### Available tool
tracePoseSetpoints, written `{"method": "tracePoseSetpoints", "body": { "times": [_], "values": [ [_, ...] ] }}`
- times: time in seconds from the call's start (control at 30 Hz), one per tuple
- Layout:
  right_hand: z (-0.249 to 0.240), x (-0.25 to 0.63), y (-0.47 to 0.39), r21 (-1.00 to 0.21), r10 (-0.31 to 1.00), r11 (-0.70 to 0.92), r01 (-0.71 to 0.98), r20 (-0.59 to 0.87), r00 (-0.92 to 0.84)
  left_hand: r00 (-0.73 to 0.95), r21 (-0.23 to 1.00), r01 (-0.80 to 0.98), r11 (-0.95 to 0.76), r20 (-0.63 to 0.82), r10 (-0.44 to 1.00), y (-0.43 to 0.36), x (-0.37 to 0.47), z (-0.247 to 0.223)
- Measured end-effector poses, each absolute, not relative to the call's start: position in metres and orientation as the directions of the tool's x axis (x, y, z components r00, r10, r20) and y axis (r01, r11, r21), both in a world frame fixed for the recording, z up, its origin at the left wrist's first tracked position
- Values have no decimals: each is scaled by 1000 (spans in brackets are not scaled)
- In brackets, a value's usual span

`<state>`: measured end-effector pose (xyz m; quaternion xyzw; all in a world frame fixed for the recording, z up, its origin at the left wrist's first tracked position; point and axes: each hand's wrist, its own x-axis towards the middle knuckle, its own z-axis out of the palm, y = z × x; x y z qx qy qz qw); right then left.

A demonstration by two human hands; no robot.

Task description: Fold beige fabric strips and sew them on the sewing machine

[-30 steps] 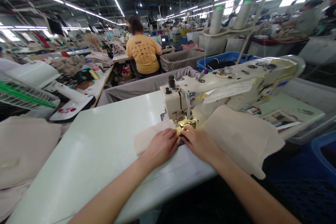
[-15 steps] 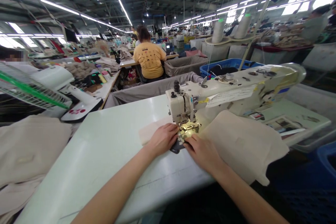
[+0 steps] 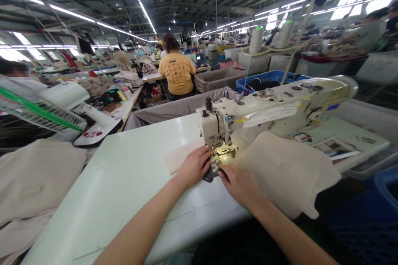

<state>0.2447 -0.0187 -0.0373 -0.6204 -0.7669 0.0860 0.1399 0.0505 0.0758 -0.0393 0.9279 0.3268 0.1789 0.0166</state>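
A cream sewing machine [image 3: 214, 126] with a lit needle area stands on the pale green table. Close to the left of its presser foot is my left hand [image 3: 195, 166], its fingers together and pressed on beige fabric [image 3: 175, 158] that extends out behind it. My right hand [image 3: 239, 181] is just in front of the needle plate, thumb and fingers pinched at the edge of a larger beige fabric piece [image 3: 286, 169]. That piece spreads right of the machine head and hangs over the table's front edge. My fingers hide part of the cloth's edge.
More beige fabric [image 3: 37, 182] is heaped at the left beside a white fan [image 3: 66, 97]. Behind the table stand a grey cloth-lined bin [image 3: 174, 107] and a blue basket [image 3: 264, 78]. Thread cones [image 3: 256, 40] rise at the back. A person in a yellow shirt [image 3: 177, 72] sits ahead.
The view has shifted slightly. Both hands stay close to the needle area, with the fabric in nearly the same position.
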Motion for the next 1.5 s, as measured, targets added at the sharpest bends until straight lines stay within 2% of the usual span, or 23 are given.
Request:
{"method": "tracePoseSetpoints", "body": {
  "times": [0.17, 0.43, 0.7, 0.9, 1.0, 1.13, 1.2, 1.37, 1.5],
  "values": [
    [-38, 247, -19, -309, 974, 223, 925, 109, -199, 692, 163, 643, -748, 294, 659, 69, 52, -42],
    [-44, 260, -24, -311, 967, 254, 916, 117, -228, 727, 178, 653, -736, 125, 675, 51, 35, -11],
    [-49, 261, -25, -347, 966, 243, 906, 176, -192, 708, -75, 705, -706, 17, 706, 43, 34, -13],
    [-54, 260, -24, -344, 957, 260, 902, 218, -193, 620, -152, 773, -616, -24, 784, 23, 25, -8],
    [-57, 263, -24, -385, 940, 275, 881, 300, -162, 561, -158, 816, -555, -9, 828, 23, 18, -5],
    [-60, 272, -24, -509, 882, 297, 808, 470, -28, 452, -201, 882, -425, 112, 885, 27, 16, -11],
    [-60, 277, -26, -546, 858, 336, 768, 514, -10, 388, -222, 908, -355, 129, 913, 27, 17, -14],
    [-58, 279, -36, -532, 839, 503, 681, 491, -235, 311, -261, 925, -276, 107, 944, 22, 22, -13],
    [-55, 271, -40, -519, 849, 519, 680, 408, -336, 298, -272, 925, -265, 90, 950, 17, 24, -9]
  ]
}}
